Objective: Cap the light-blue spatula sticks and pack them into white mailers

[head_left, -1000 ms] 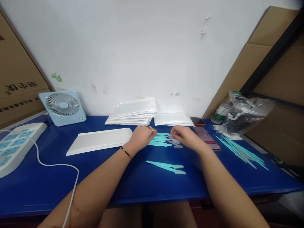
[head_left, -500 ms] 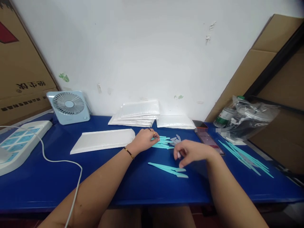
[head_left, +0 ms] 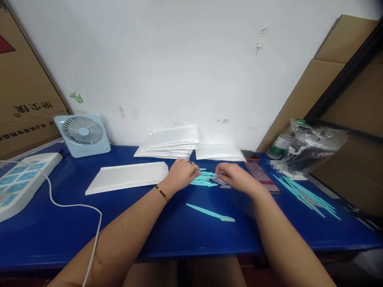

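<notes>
Several teal eyebrow razors point(head_left: 204, 183) lie bunched between my hands. My left hand point(head_left: 182, 175), wearing a ring and bracelet, is closed with its fingertips pinched at the left end of a razor over this bunch. At the other end of that razor, the fingers of my right hand point(head_left: 235, 175) are pinched together. Small translucent, cap-like pieces point(head_left: 225, 184) rest beside and partly under my right fingers. Closer to me, a single teal eyebrow razor point(head_left: 211, 213) lies apart on the blue table point(head_left: 167, 235).
A flat white padded mailer point(head_left: 127, 177) lies left of my hands, and a stack of mailers point(head_left: 169, 143) stands by the wall. More razors point(head_left: 308, 196) lie right, past a phone point(head_left: 263, 177). A fan point(head_left: 83, 135), power strip point(head_left: 26, 179) and cable point(head_left: 74, 205) occupy the left.
My right hand has moved up and away from me to the bunch. One of the two razors in front has left its place. My left hand stays nearly where it was.
</notes>
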### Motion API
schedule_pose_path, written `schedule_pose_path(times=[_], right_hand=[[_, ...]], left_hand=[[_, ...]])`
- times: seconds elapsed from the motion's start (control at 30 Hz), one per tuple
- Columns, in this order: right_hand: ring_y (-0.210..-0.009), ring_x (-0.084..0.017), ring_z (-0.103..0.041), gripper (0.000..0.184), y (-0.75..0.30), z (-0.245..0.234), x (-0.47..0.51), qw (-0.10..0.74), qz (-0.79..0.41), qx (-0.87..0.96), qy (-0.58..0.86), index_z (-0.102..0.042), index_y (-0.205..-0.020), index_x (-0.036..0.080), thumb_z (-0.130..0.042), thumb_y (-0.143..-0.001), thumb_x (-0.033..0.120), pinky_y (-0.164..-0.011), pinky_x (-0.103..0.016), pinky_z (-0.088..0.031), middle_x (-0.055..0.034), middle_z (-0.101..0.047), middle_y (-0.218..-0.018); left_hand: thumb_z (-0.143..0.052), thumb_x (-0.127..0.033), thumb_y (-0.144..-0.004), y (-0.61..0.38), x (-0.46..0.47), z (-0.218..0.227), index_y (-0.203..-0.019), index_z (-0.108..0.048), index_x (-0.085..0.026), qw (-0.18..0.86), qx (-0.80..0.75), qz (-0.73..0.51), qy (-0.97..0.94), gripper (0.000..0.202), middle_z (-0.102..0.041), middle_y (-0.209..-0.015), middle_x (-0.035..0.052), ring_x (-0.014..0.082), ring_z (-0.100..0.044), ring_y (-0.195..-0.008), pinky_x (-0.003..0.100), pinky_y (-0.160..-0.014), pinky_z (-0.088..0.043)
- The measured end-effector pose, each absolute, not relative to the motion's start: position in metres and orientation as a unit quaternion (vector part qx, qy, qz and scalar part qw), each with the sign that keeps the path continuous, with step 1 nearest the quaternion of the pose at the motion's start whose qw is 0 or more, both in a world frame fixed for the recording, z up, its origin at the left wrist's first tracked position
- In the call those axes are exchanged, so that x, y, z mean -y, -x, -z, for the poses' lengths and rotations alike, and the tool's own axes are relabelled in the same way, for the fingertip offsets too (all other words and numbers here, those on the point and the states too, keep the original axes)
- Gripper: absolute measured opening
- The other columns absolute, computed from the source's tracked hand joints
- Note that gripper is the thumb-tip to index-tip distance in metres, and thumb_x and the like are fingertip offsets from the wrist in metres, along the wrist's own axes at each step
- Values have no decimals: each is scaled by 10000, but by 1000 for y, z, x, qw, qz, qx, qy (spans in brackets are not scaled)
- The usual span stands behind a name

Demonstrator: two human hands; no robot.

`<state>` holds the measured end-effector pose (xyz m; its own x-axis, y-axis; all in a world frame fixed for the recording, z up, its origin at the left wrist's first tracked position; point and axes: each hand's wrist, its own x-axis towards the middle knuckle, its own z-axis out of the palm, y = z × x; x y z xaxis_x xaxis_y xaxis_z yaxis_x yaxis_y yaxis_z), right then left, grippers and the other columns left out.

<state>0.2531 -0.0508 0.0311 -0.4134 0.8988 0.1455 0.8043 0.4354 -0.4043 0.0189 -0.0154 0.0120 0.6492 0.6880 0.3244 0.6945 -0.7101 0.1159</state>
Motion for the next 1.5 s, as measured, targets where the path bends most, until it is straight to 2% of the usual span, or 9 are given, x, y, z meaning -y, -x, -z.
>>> schedule_pose_path(times=[0.1, 0.33, 0.43, 0.57, 0.7, 0.83, 1.13, 1.3, 1.5], right_hand=[[-654, -141, -540, 105, -267, -27, 41, 203, -104, 795, 562, -588, -824, 180, -494, -793, 215, -601, -237, -368, -34, -632, -764], [-624, -138, -522, 163, -275, -27, 40, 187, -149, 786, 570, -634, -822, 168, -564, -762, 303, -574, -237, -372, -28, -621, -716], [-585, -126, -496, 230, -270, -40, 54, 122, -268, 813, 502, -661, -806, 167, -625, -727, 380, -531, -224, -364, -9, -599, -663], [-555, -113, -471, 259, -264, -47, 61, 35, -338, 830, 442, -686, -791, 166, -668, -692, 405, -509, -217, -355, 2, -581, -626], [-566, -118, -486, 272, -264, -44, 59, 43, -325, 830, 451, -683, -774, 164, -625, -741, 428, -524, -223, -363, -5, -598, -645], [-606, -132, -556, 335, -263, -42, 57, 56, -378, 812, 441, -667, -817, 162, -522, -820, 463, -571, -237, -412, -25, -636, -730], [-605, -145, -529, 409, -267, -26, 39, 271, -295, 750, 527, -686, -972, 148, -525, -802, 484, -563, -257, -421, -33, -627, -706], [-605, -140, -540, 428, -275, -26, 32, 401, -282, 692, 530, -625, -1109, 171, -529, -809, 461, -592, -270, -442, -26, -600, -708], [-636, -162, -606, 370, -269, -17, 26, 499, -360, 618, 489, -626, -934, 166, -640, -737, 478, -600, -280, -469, -38, -635, -699]], left_hand=[[-455, -355, -895, -14, 4, -8, -924, -675, -236, 23, 418, 203, 885, 251, -696, -938, 17, 211, -584, -943, 339, -824, -368], [-521, -405, -847, -10, 1, 3, -1094, -625, -248, -75, 386, 193, 899, 311, -639, -1129, 11, 196, -547, -1072, 318, -921, -357], [-534, -454, -824, -14, 18, -10, -984, -658, -225, -141, 352, 202, 903, 306, -656, -1015, 28, 189, -581, -966, 276, -801, -410], [-683, -513, -668, -23, 43, -20, -913, -676, -235, -243, 254, 84, 932, 371, -651, -860, 14, 164, -595, -761, 234, -594, -402], [-672, -385, -724, -29, 48, -15, -752, -672, -224, -210, 257, 39, 943, 163, -640, -722, -2, 146, -572, -660, 244, -570, -372], [-609, -348, -779, -24, 36, -9, -745, -652, -206, -165, 337, 94, 922, 152, -641, -769, 12, 153, -576, -669, 254, -567, -366], [-516, -346, -816, -4, 10, -13, -743, -588, -189, -160, 437, 191, 864, 188, -629, -757, 32, 170, -575, -680, 255, -565, -374], [-443, -319, -855, 6, 0, -4, -848, -507, -198, -254, 442, 253, 823, 137, -625, -750, 5, 146, -577, -636, 242, -549, -397], [-344, -381, -908, 2, -4, -5, -770, -544, -190, -183, 440, 296, 828, 310, -591, -718, 11, 157, -553, -671, 274, -625, -411]])
